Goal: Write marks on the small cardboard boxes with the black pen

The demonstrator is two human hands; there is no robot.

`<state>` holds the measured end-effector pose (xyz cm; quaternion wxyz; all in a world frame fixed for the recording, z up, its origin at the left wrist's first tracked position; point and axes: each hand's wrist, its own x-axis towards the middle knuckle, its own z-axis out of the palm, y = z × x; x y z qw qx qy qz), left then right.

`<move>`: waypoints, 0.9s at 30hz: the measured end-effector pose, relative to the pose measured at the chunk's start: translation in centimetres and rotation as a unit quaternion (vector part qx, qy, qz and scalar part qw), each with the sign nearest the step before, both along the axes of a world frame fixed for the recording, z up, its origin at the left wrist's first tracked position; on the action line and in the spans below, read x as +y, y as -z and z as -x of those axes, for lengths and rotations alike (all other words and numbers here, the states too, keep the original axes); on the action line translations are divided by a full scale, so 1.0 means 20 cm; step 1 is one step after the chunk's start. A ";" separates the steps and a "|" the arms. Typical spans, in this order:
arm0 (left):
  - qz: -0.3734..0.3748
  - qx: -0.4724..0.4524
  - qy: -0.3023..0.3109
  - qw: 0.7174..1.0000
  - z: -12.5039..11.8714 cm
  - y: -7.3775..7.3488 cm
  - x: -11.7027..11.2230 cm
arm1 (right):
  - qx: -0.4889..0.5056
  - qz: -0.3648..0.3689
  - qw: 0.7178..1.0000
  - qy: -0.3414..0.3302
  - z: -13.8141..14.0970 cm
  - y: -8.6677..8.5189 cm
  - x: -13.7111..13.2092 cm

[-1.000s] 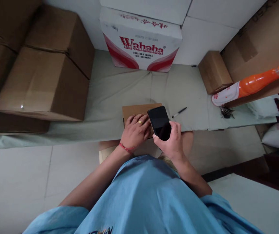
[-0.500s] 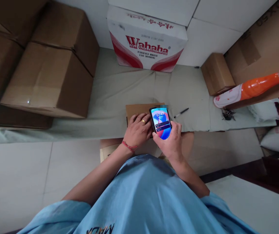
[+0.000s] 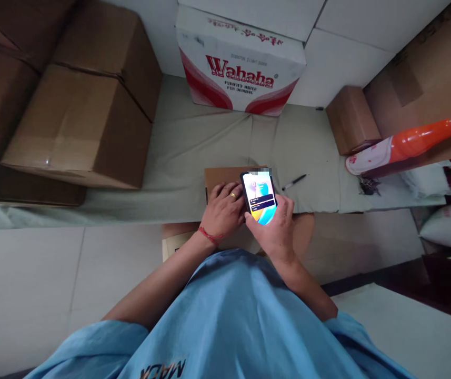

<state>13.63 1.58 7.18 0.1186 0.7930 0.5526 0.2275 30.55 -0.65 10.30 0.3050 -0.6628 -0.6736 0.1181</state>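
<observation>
Shirt [image 3: 241,310], soft blue fabric, dark lettering at the hem of the view. Right hand [image 3: 274,229]: thumb and fingers clasping the edges of a smartphone [image 3: 262,202], held tilted above the bench front. Progress: phone already in hand and lit, lock-type display with two dark notification bars; no further page opened. Left hand [image 3: 223,210]: palm down, fingers extended and lying close together, just beside the phone; gold ring [image 3: 233,195], red cord bracelet [image 3: 208,236]. Beneath it, brown cardboard piece [image 3: 225,175], matt, straight-edged; box or sheet, cannot tell. Pen [image 3: 294,182], slim, dark and pale, to the right. Bench cloth [image 3: 193,137], pale green, creased. Bottle [image 3: 418,141], glossy orange, tapering, white label. Parcel box [image 3: 122,131], corrugated, taped, at left. Water carton [image 3: 243,79], white and red, printed "Wahaha". Wall tiles [image 3: 351,52], smooth, white, behind.
</observation>
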 end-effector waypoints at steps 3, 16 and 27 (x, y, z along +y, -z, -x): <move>-0.002 0.004 0.004 1.000 0.00 -0.01 0.00 | -0.002 -0.013 1.000 -0.005 0.00 0.00 0.00; -0.030 0.009 0.000 1.000 -0.01 -0.01 -0.01 | -0.146 0.135 0.940 0.276 -0.94 0.16 0.52; -0.031 0.019 -0.002 0.999 -0.01 -0.01 -0.02 | -0.133 0.242 0.876 0.395 -1.40 0.16 0.84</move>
